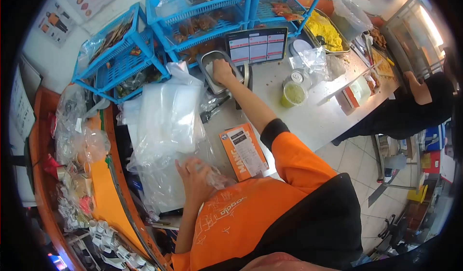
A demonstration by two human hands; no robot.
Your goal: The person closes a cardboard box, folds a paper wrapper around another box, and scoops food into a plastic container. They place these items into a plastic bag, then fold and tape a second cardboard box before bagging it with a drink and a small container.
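Observation:
My right hand (222, 71) reaches far forward into a metal container (215, 85) at the back of the counter. Its fingers are down inside, over something pale, and are hidden from me. Close to my body, my left hand (194, 175) has curled fingers around a crumpled clear plastic bag (219, 179). Beyond it lies a stack of clear plastic bags (166, 112). Between my arms an orange and white box (244, 153) with a printed label rests on the counter.
Blue plastic racks (197, 11) with packets stand behind. A tablet (257, 45) leans near the container. To the right are a cup of green stuff (293, 94), a can (295, 78) and a tray of yellow food (324, 27). Another person's arm (417, 90) is at far right.

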